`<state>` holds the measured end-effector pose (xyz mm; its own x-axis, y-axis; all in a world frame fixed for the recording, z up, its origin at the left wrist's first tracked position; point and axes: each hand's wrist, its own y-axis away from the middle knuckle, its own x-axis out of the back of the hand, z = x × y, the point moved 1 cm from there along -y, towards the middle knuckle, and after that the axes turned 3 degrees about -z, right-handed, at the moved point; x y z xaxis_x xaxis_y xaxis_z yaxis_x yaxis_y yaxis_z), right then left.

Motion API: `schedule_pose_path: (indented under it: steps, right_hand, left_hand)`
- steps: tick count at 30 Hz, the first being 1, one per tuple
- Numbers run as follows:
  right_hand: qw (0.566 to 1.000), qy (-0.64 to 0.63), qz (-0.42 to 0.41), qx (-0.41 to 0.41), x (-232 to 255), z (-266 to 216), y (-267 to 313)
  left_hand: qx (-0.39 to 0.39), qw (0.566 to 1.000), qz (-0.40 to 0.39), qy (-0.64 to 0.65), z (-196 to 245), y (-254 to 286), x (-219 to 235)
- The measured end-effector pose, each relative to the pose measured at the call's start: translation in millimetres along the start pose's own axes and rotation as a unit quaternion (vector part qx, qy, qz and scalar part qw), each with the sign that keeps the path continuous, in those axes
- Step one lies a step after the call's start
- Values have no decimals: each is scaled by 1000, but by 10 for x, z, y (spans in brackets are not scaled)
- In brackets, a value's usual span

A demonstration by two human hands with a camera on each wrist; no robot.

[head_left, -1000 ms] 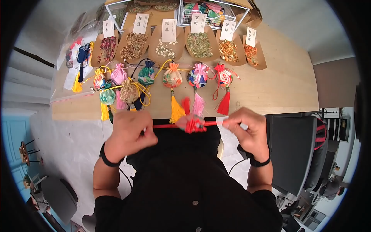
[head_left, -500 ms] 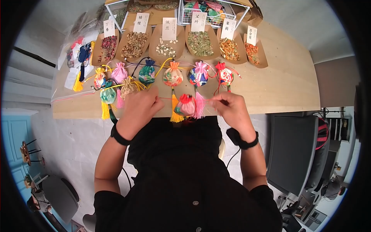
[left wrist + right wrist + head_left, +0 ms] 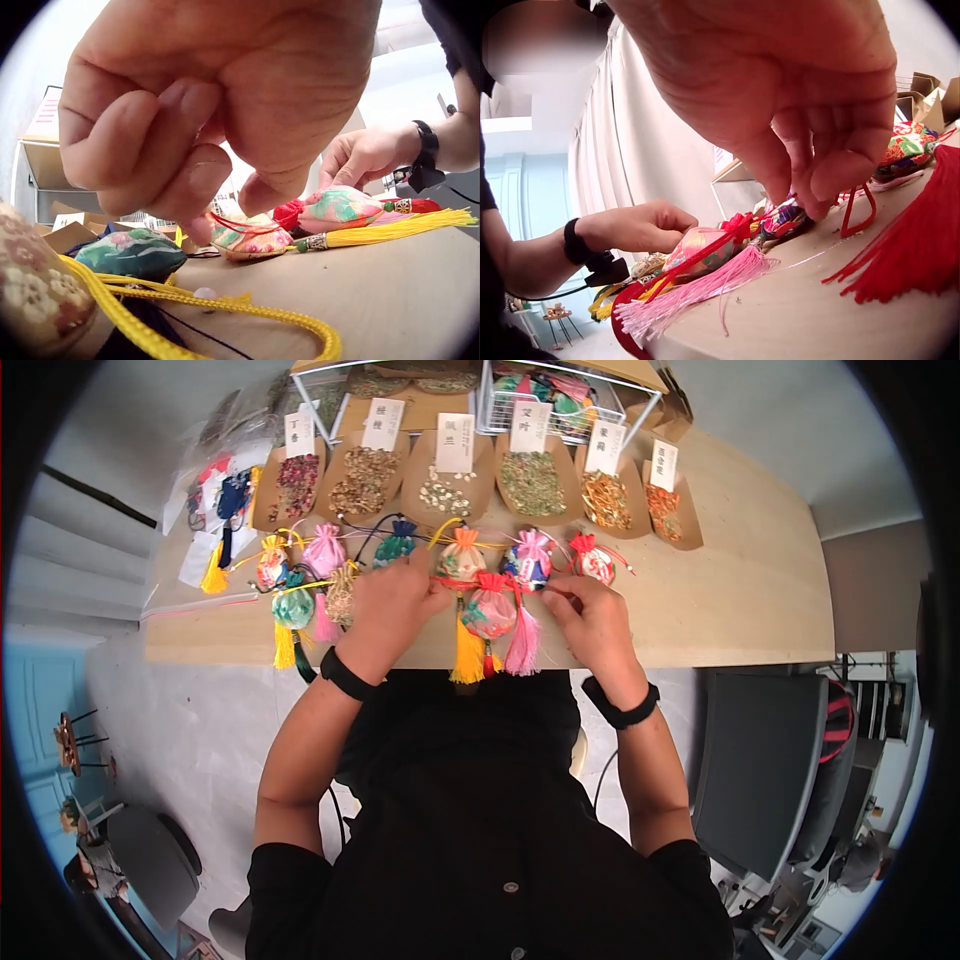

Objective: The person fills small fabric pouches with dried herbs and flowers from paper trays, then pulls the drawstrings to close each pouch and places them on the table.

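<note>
A pink floral sachet [image 3: 489, 612] with a gathered red neck lies near the table's front edge, between the two hands. Red cord [image 3: 238, 223] runs from its neck to the left hand [image 3: 395, 605], whose thumb and fingers pinch it. On the other side the right hand [image 3: 592, 622] pinches the other cord end, fingertips close above the table in the right wrist view. The sachet's red tassel [image 3: 489, 663] hangs at the edge. An orange-necked sachet [image 3: 462, 555] and a blue one with a pink neck [image 3: 528, 557] lie just behind it.
Several more sachets lie around, including a red-necked one [image 3: 592, 560] at right and a green one [image 3: 293, 607] at left. Behind them stand paper trays [image 3: 477, 490] of dried herbs with name cards, then a white wire basket [image 3: 560, 422]. A zip bag [image 3: 205, 607] lies left.
Both hands have moved forward from in front of the body to over the table, carrying the pink sachet by its red cords. It now lies among the other sachets.
</note>
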<state>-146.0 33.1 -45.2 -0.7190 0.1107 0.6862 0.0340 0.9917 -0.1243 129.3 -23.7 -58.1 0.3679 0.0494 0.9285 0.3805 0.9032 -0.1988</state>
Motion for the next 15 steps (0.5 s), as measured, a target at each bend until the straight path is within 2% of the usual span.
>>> schedule_pose_path:
  steps: [2, 4, 5, 6, 7, 8, 9, 11, 12, 13, 15]
  right_hand:
    - [1000, 14, 10, 1, 22, 6, 39]
    - [999, -20, 48, 14, 26, 100, 77]
    - [997, -65, 40, -27, 63, 55, 101]
    - [996, -61, 60, 15, 117, -18, 108]
    - [993, -94, 71, 16, 121, 6, 129]
    - [987, -154, 46, -18, 123, 57, 147]
    - [984, -148, 55, -78, 162, -104, 177]
    - [990, -106, 52, -76, 196, -147, 244]
    - [985, -139, 59, -81, 183, -153, 267]
    - [979, -171, 66, -87, 169, -163, 288]
    - [972, -201, 73, -96, 152, -182, 308]
  left_hand:
    - [43, 999, 5, -11, 43, 78, 129]
    - [50, 998, 32, 5, -36, 155, 307]
    - [55, 997, 45, 8, -116, 191, 422]
    - [84, 992, 63, 67, -206, 213, 534]
    - [99, 989, 82, 73, -383, 249, 636]
    - [111, 985, 99, 84, -594, 262, 700]
    - [119, 981, 116, 98, -802, 260, 748]
    - [177, 969, 140, 105, -1314, 231, 919]
    - [251, 950, 125, 138, -1583, 194, 1020]
    - [254, 954, 159, 18, -1947, 155, 1024]
    - [283, 950, 125, -44, -2525, 101, 1096]
